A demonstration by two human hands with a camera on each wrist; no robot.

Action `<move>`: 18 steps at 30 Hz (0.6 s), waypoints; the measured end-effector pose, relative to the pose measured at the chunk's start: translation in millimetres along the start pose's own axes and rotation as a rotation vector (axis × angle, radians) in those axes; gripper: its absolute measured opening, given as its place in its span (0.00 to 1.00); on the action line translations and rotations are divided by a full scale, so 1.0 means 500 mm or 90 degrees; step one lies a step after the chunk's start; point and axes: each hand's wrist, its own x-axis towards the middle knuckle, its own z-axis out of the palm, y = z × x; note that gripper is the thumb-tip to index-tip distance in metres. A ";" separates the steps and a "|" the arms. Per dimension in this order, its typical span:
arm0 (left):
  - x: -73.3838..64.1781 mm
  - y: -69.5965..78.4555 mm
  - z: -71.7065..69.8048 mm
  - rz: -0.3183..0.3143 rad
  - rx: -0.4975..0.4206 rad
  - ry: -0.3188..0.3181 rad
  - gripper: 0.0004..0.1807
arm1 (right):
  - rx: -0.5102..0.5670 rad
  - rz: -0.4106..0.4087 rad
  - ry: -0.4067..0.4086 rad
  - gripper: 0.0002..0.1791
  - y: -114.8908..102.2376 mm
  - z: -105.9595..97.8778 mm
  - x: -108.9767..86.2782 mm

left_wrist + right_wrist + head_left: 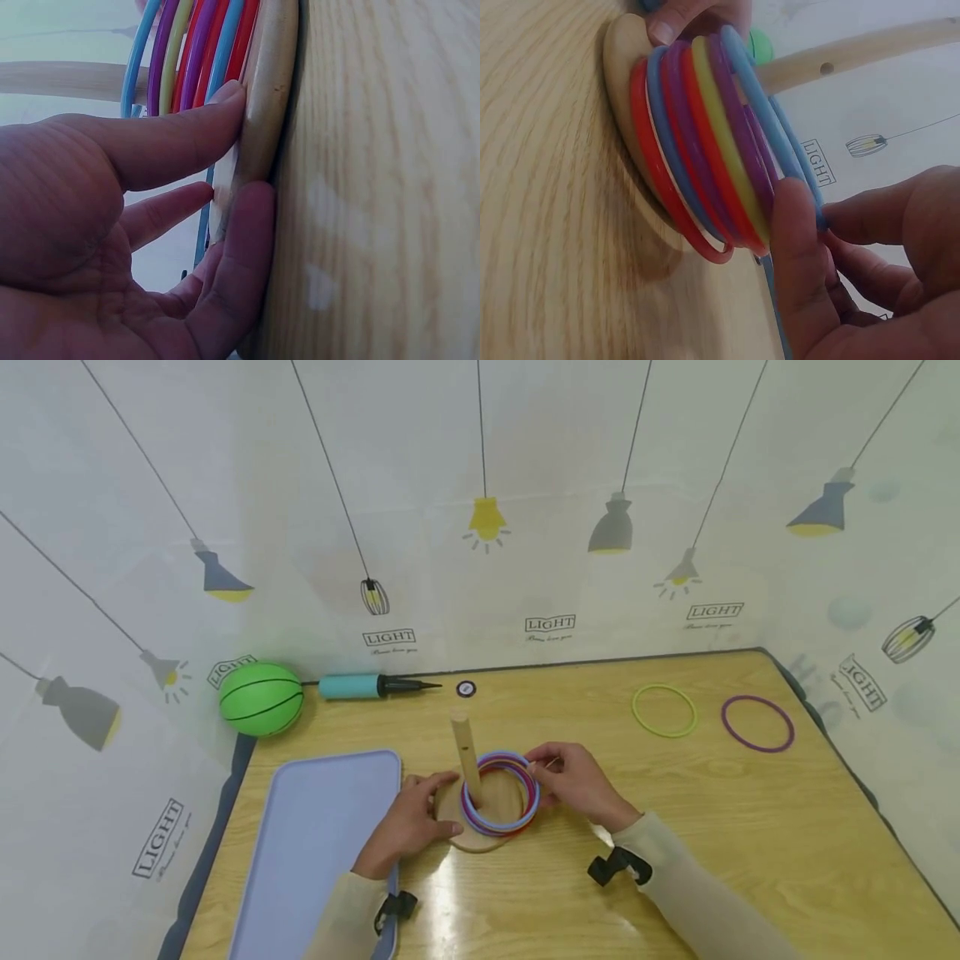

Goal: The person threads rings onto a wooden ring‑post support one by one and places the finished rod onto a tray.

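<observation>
A round wooden base [448,803] with an upright peg [466,747] stands on the table, several coloured rings stacked around the peg. My left hand [408,820] grips the base's edge from the left, thumb on its upper face and curled fingers against its rim in the left wrist view. On the right side, my right hand [581,783] pinches the topmost light blue ring [759,97] between thumb and fingers. That ring tilts above the others in the right wrist view. Beneath it lie purple, yellow [721,133], red [660,165] and blue rings.
A pale blue tray [322,835] lies left of the base. Behind it are a green ball [262,699], a teal hand pump [350,686] and a small round disc [466,689]. Yellow-green [636,714] and purple [757,748] rings lie flat at the table's back right.
</observation>
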 end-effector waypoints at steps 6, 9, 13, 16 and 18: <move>0.002 -0.001 0.000 -0.005 -0.002 0.001 0.44 | -0.039 -0.032 0.001 0.11 0.015 -0.002 0.012; 0.001 0.001 0.000 -0.002 -0.005 0.001 0.43 | -0.057 -0.049 0.010 0.10 0.020 -0.002 0.015; -0.001 0.002 0.000 0.003 -0.005 0.003 0.43 | -0.066 -0.048 0.016 0.10 0.023 -0.005 0.012; -0.001 0.002 -0.001 0.005 -0.001 0.005 0.43 | -0.077 -0.040 0.025 0.11 0.029 -0.016 0.011; -0.001 0.002 -0.001 0.006 0.001 0.005 0.43 | -0.085 -0.039 0.033 0.12 0.035 -0.028 0.010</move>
